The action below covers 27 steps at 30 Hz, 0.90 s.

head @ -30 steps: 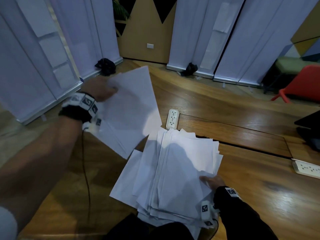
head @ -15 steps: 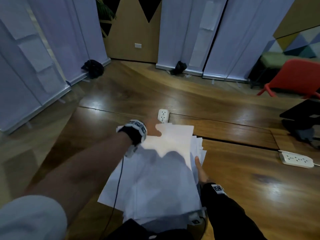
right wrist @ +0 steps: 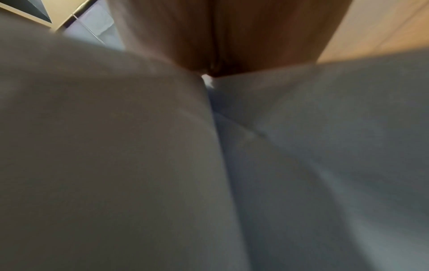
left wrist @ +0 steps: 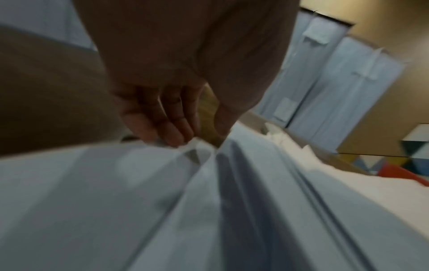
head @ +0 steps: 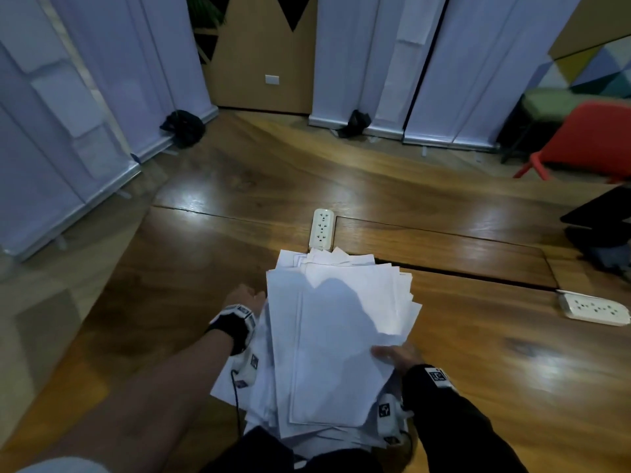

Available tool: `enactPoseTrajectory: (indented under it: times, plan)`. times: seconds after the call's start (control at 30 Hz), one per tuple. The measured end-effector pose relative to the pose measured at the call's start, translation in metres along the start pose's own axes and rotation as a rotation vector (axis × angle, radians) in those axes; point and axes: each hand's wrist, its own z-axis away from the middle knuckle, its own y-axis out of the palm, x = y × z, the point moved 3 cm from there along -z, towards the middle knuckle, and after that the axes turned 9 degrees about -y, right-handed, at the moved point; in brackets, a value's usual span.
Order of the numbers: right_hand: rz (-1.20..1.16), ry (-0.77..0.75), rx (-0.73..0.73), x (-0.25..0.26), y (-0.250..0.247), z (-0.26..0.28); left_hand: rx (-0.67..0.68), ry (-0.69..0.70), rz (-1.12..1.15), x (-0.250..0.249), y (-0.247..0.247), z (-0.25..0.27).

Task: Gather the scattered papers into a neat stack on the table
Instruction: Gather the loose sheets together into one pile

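Observation:
A loose, uneven pile of white papers (head: 336, 339) lies on the wooden table (head: 495, 353) in front of me, its far edges fanned out. My left hand (head: 251, 297) sits at the pile's left edge. In the left wrist view its fingers (left wrist: 169, 128) are straight and touch the edge of the papers (left wrist: 116, 201), with the thumb beside them. At the pile's right edge is my right hand (head: 389, 355): the thumb lies on the top sheet and the fingers are hidden under the sheets. The right wrist view is filled by blurred papers (right wrist: 116, 165).
A white power strip (head: 321, 228) lies just beyond the pile, and a second one (head: 594, 308) at the right. A dark object (head: 601, 223) sits at the table's right edge. A red chair (head: 587, 141) and white banners (head: 444, 63) stand around the table.
My left hand carried loose sheets from the left onto the pile, let them go and drew back to the pile's left edge. My right hand stayed on the right side.

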Motion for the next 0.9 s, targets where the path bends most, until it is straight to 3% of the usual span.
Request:
enactPoseTrajectory:
  times: [0.1, 0.23, 0.37, 0.47, 0.6, 0.67, 0.8, 0.9]
  plan:
    - [-0.055, 0.006, 0.025, -0.004, 0.002, 0.002, 0.024, -0.061, 0.062, 0.019, 0.013, 0.008]
    - [-0.217, 0.018, 0.092, -0.013, 0.001, 0.004, 0.119, -0.033, 0.09, 0.012, 0.024, 0.02]
    - [-0.194, -0.064, 0.071, -0.006, 0.0, 0.01, 0.279, 0.054, -0.031, 0.008, 0.032, 0.022]
    - [-0.219, -0.065, 0.047, -0.002, -0.001, 0.014, 0.241, 0.084, 0.018, 0.012, 0.024, 0.019]
    - [-0.149, 0.018, -0.125, -0.008, -0.018, 0.005, 0.114, -0.039, 0.028, 0.043, 0.0, 0.013]
    - [-0.12, 0.069, -0.198, -0.013, -0.025, -0.002, 0.191, -0.119, -0.007, 0.06, -0.003, 0.02]
    - [-0.072, 0.144, -0.155, -0.012, -0.028, -0.004, 0.411, -0.196, -0.076, 0.078, 0.008, 0.045]
    - [-0.058, 0.137, -0.173, -0.011, -0.027, 0.0, 0.626, -0.31, 0.002, 0.082, 0.023, 0.07]
